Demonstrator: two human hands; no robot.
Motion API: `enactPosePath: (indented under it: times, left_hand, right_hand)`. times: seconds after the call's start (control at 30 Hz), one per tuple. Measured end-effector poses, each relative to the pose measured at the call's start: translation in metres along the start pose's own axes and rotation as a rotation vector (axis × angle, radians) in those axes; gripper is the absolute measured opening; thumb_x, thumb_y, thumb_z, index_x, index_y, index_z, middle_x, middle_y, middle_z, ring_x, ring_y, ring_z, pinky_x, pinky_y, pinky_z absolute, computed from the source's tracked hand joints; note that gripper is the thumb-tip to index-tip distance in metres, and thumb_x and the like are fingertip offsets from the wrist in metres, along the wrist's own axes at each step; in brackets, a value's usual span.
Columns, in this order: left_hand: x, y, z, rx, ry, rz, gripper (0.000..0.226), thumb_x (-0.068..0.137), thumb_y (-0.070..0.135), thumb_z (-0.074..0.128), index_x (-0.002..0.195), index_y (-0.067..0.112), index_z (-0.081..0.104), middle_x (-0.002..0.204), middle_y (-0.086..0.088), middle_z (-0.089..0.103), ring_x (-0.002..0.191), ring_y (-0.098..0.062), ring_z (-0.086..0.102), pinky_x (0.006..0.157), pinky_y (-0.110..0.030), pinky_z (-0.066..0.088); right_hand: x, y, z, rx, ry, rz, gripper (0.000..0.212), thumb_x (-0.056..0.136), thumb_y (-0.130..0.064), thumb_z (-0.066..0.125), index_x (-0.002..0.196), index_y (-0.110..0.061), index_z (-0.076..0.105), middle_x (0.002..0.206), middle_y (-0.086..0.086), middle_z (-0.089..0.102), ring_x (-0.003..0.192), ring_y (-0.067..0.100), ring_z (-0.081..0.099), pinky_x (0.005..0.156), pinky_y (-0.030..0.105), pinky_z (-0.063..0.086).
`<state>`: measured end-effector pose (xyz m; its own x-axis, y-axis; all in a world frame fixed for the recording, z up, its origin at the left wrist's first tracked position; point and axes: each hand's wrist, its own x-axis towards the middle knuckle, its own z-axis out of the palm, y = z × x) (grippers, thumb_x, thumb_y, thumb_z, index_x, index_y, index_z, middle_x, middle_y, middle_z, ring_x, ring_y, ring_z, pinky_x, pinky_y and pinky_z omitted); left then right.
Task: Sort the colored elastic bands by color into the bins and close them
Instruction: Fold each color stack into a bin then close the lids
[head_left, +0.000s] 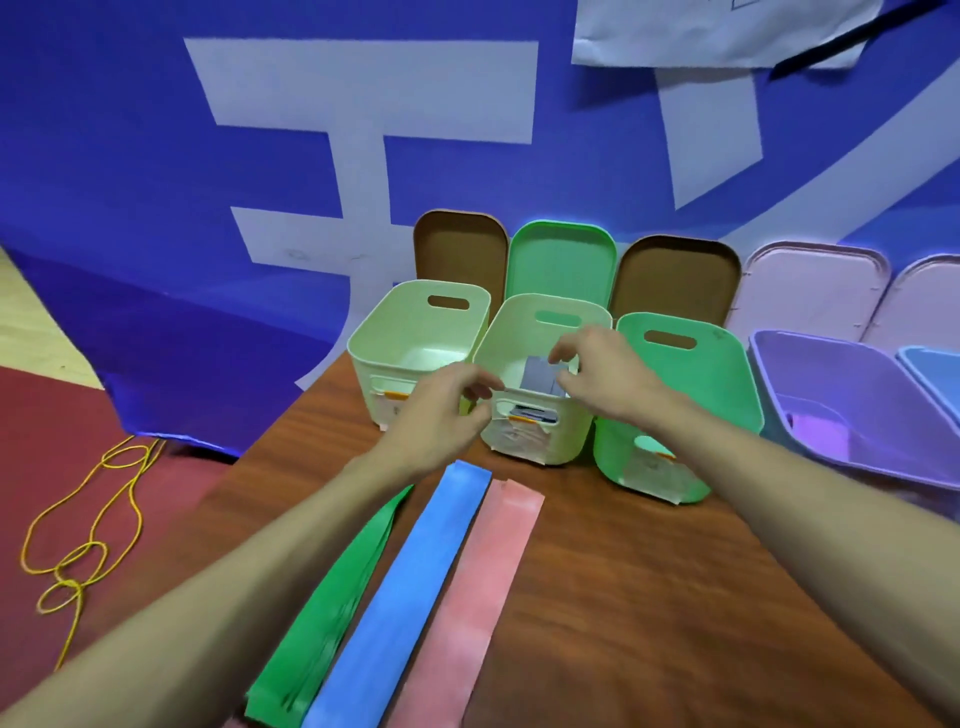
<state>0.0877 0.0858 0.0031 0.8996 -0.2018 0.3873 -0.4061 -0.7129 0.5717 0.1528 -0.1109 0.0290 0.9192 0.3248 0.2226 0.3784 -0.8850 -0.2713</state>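
Both hands hover over the middle cream bin (571, 436). A folded grey band (540, 376) lies inside it. My right hand (608, 376) pinches the band's right edge between thumb and forefinger. My left hand (441, 410) is at the bin's near-left rim, fingers loosely curled, nothing seen in it. On the wooden table (649, 571) in front of the bins lie a green band (337, 597), a blue band (400, 587) and a pink band (472, 587), flat and side by side.
Another cream bin (363, 340) stands left, a green bin (743, 389), a purple bin (831, 358) and a blue bin (935, 364) to the right. Brown (460, 244), green (561, 260), brown (675, 275) and pink lids (810, 286) lean behind. A yellow cord (104, 519) lies on the floor.
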Motion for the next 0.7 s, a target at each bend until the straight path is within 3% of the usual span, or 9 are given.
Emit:
enactPosePath:
  times: [0.07,0.17,0.33,0.43,0.53,0.7]
  left_hand:
    - [-0.028,-0.006,0.002,-0.032,-0.017,-0.032,0.022,0.084,0.005,0.058,0.102,0.015,0.068,0.090,0.005,0.063,0.084,-0.007,0.057,0.072,-0.004,0.038]
    - [-0.071,-0.020,0.018,-0.052,-0.142,-0.092,0.022,0.084,0.005,0.056,0.098,0.016,0.068,0.093,0.005,0.064,0.085,-0.008,0.057,0.071,-0.007,0.038]
    - [-0.114,-0.056,0.045,0.082,-0.318,-0.141,0.030,0.086,0.016,0.055,0.114,0.022,0.063,0.115,0.006,0.061,0.108,-0.011,0.053,0.099,-0.028,0.041]
    - [-0.134,-0.074,0.056,0.057,-0.254,-0.134,0.031,0.083,0.020,0.055,0.113,0.023,0.061,0.115,0.009,0.060,0.110,-0.010,0.051,0.100,-0.031,0.039]
    - [-0.143,-0.079,0.065,0.098,-0.159,-0.073,0.027,0.083,0.024,0.050,0.107,0.022,0.063,0.111,0.010,0.060,0.108,-0.009,0.051,0.096,-0.029,0.041]
    - [-0.140,-0.084,0.070,0.136,-0.122,-0.016,0.034,0.080,0.030,0.040,0.102,0.021,0.064,0.108,0.010,0.060,0.106,-0.010,0.052,0.094,-0.032,0.042]
  right_hand:
    - [-0.028,-0.012,0.013,0.051,-0.014,-0.025,0.029,0.081,-0.007,0.056,0.108,-0.010,0.068,0.109,0.013,0.065,0.106,0.027,0.058,0.090,0.031,0.042]
    - [-0.063,-0.022,0.043,0.086,-0.052,0.001,0.023,0.084,-0.012,0.056,0.105,-0.010,0.067,0.108,0.013,0.064,0.105,0.028,0.057,0.087,0.031,0.043]
    - [-0.093,-0.015,0.098,0.065,-0.279,0.171,0.034,0.083,-0.024,0.057,0.115,-0.015,0.059,0.116,0.011,0.059,0.112,0.028,0.054,0.094,0.033,0.043]
    - [-0.095,-0.012,0.120,0.073,-0.333,0.297,0.047,0.087,-0.036,0.055,0.129,-0.015,0.050,0.128,0.013,0.050,0.121,0.031,0.045,0.102,0.039,0.038]
    - [-0.086,-0.014,0.135,0.161,-0.251,0.416,0.051,0.091,-0.042,0.050,0.137,-0.022,0.045,0.140,0.008,0.040,0.129,0.031,0.034,0.106,0.040,0.029]
    - [-0.082,-0.024,0.152,0.277,-0.136,0.514,0.035,0.084,-0.030,0.053,0.117,-0.043,0.058,0.128,-0.006,0.045,0.121,0.021,0.037,0.094,0.034,0.025]
